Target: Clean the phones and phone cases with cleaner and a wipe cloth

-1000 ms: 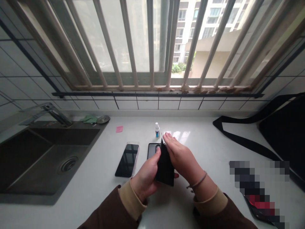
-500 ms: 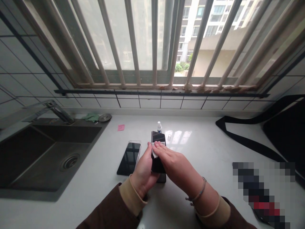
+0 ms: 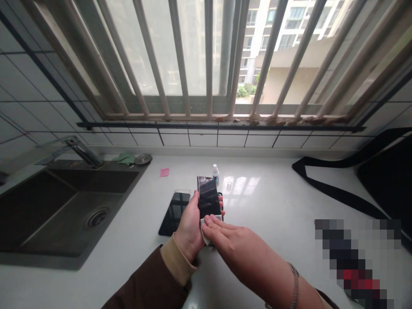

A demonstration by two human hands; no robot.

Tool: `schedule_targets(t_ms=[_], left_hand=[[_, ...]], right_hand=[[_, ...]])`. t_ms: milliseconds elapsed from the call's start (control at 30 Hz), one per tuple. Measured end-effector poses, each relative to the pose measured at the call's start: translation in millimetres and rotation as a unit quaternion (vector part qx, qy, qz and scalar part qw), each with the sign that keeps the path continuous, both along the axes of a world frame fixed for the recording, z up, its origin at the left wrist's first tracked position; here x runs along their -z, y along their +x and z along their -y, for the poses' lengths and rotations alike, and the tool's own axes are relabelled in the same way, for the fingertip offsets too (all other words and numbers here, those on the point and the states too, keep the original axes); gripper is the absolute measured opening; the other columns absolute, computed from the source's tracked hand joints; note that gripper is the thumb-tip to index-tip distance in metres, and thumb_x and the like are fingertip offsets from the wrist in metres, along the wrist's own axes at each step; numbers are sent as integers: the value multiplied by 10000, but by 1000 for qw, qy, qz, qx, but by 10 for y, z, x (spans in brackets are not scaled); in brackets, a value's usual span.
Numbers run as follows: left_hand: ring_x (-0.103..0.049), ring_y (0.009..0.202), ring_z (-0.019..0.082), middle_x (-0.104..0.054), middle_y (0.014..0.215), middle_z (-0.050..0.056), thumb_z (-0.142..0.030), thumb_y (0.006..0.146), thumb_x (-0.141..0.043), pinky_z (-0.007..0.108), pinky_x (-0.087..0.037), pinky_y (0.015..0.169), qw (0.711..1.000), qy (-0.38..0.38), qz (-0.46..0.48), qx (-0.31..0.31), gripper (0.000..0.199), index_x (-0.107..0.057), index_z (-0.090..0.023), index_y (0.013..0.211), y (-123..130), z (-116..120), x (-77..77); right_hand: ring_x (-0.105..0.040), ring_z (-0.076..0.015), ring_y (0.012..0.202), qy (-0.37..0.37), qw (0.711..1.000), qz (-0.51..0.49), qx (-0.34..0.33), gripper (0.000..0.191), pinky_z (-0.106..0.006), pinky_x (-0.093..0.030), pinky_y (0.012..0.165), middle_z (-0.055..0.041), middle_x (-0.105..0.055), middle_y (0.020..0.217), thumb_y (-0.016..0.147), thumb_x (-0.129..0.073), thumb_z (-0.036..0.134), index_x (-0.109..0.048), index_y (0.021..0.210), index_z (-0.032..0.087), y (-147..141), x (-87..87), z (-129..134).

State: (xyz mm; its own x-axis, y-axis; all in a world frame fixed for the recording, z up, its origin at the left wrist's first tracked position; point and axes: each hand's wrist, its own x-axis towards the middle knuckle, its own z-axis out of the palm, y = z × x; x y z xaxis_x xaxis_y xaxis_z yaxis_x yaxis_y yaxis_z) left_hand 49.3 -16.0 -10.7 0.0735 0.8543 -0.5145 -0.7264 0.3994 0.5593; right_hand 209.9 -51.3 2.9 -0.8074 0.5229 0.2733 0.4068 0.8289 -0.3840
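Note:
A dark smartphone (image 3: 208, 195) lies in my left hand (image 3: 189, 223), thumb along its left edge and fingertips showing at its right side. My right hand (image 3: 230, 236) presses a folded white wipe (image 3: 206, 229) onto the lower end of its screen, fingers close together. Below the held phone, a black edge of another object on the counter is mostly hidden. Left of my left hand lies a second phone (image 3: 175, 212), in a clear case. A small white-capped bottle (image 3: 215, 175) stands just behind the held phone, with a small clear cap (image 3: 228, 186) to its right.
On the left is a sink (image 3: 67, 206) with a faucet (image 3: 84, 152), a green cloth (image 3: 124, 159) and a metal strainer (image 3: 143, 159). A pink sticky note (image 3: 164, 172) lies on the counter (image 3: 273, 206). At right are a black strap (image 3: 334, 189) and a pixelated object.
My right hand has slid the wipe down toward the near end of the phone, baring the upper screen. The held phone has shifted slightly left, and my left fingertips now show at its right edge.

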Motion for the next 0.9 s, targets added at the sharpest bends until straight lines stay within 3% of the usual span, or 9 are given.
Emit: schedule_targets(t_ms=[67,167,267,367,433,500,600,733,900], left_hand=[[-753,756,239,-787,1058,174,-548,1074,-436,373,-641,722,1000,7,-1,4,583,-738,-72,1218,-10,-10,-12],[-767,870,273,-777,1123,214,-522,1079,-426,410,-641,797,999,37,25,8,582,-703,-66,1312,-16,-5,-71],[-768,932,298,-764,1171,265,-522,1081,-418,433,-632,858,996,64,43,50,616,-687,-26,1330,-7,34,-146],[-770,939,310,-747,1218,300,-531,1083,-409,427,-631,843,990,74,40,117,652,-693,7,1319,20,90,-184],[-769,926,305,-752,1208,294,-527,1084,-412,413,-633,803,983,74,43,165,644,-699,-2,1322,46,127,-176],[-767,937,305,-758,1193,275,-522,1082,-431,408,-634,783,975,74,53,204,620,-703,-22,1329,73,156,-150],[-766,959,306,-753,1211,260,-517,1079,-460,411,-638,783,969,68,67,226,595,-693,-41,1349,96,181,-104],[-777,943,315,-773,1159,234,-495,1075,-497,433,-643,778,976,52,65,199,545,-695,-65,1346,87,168,-60],[-778,988,273,-777,1221,179,-395,1090,-507,415,-634,874,988,61,94,106,432,-696,-109,1353,93,84,-19]], right_hand=[[-676,-282,1344,-86,996,-11,3,504,-422,-556,1153,-158,-654,1497,958,-523,-1,-669,1420,136,118,-150,38],[-812,-215,919,-271,956,-80,82,377,-356,-663,897,-55,-843,1063,1019,-563,158,-745,1338,245,352,-358,24],[-784,-216,907,-438,848,-258,154,311,-321,-657,794,-80,-829,1065,1043,-568,314,-798,1216,198,589,-397,-113],[-776,-231,945,-440,698,-486,286,276,-340,-668,804,-104,-816,1101,983,-640,365,-802,1090,168,740,-275,-342],[-774,-244,1004,-407,663,-535,329,249,-369,-663,896,-106,-806,1136,929,-706,331,-787,1097,167,766,-169,-492],[-770,-255,1045,-350,680,-531,365,302,-419,-638,988,-100,-807,1132,944,-685,335,-766,1183,169,731,-75,-599],[-751,-285,1137,-198,798,-411,394,362,-517,-579,1088,-101,-804,1186,1036,-585,383,-745,1297,189,599,43,-649],[-628,-291,1403,-55,926,-244,281,417,-502,-524,1183,-114,-684,1471,1067,-468,197,-682,1425,221,406,213,-602],[-551,-260,1469,39,979,-142,144,587,-468,-508,1210,-157,-588,1563,962,-429,-23,-605,1497,142,275,356,-516]])
